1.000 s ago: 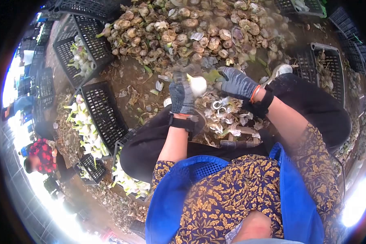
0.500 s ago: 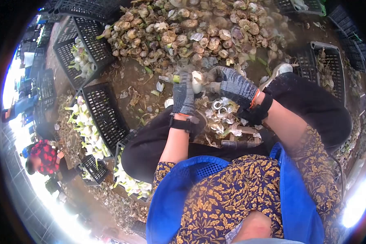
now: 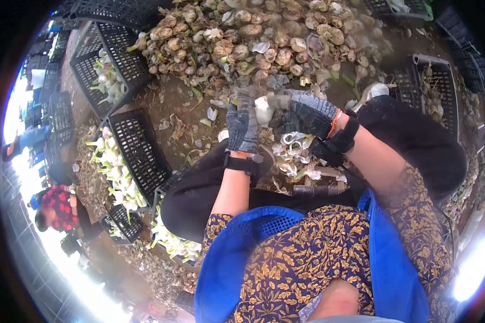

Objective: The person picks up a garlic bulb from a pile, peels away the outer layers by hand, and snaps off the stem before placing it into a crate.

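Observation:
A pale, partly peeled garlic bulb [image 3: 263,111] sits between my two gloved hands, above the scrap-strewn ground. My left hand [image 3: 243,125], in a grey knit glove, is closed around the bulb's left side. From the right, my right hand [image 3: 309,113] comes up against the bulb with its fingers curled in; what they pinch is blurred and hidden. White garlic peelings [image 3: 295,153] lie just below the right hand. Beyond both hands rises a big heap of unpeeled garlic [image 3: 242,46] with dry skins and roots.
Black crates hold trimmed garlic on my left, one crate [image 3: 137,145] beside trimmed bulbs [image 3: 116,172]. At right stands another crate [image 3: 436,89] with dry scraps. My bent legs [image 3: 415,137] flank the work spot. A person in a red checked top [image 3: 59,207] is at far left.
My right hand has rolled over, showing more of its dark palm side. The bulb shows whiter, and the green stem piece beside my left fingers is no longer visible.

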Demonstrator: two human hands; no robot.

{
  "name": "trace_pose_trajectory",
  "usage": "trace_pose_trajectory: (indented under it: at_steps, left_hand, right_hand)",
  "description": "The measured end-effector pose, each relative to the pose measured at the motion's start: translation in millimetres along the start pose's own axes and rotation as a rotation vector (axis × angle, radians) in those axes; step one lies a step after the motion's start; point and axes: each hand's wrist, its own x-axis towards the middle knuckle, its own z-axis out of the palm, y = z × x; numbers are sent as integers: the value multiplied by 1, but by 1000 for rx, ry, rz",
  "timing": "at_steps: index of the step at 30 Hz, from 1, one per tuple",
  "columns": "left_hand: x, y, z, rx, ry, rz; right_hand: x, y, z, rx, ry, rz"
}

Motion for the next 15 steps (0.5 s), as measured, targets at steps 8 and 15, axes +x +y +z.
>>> trace_pose_trajectory:
  at_steps: [8, 15]
  left_hand:
    - [16, -46, 2, -247, 147, 42]
    - [1, -7, 1, -131, -95, 32]
  right_hand:
    - [1, 5, -19, -1091, 304, -522]
    - [-4, 10, -13, -421, -239, -349]
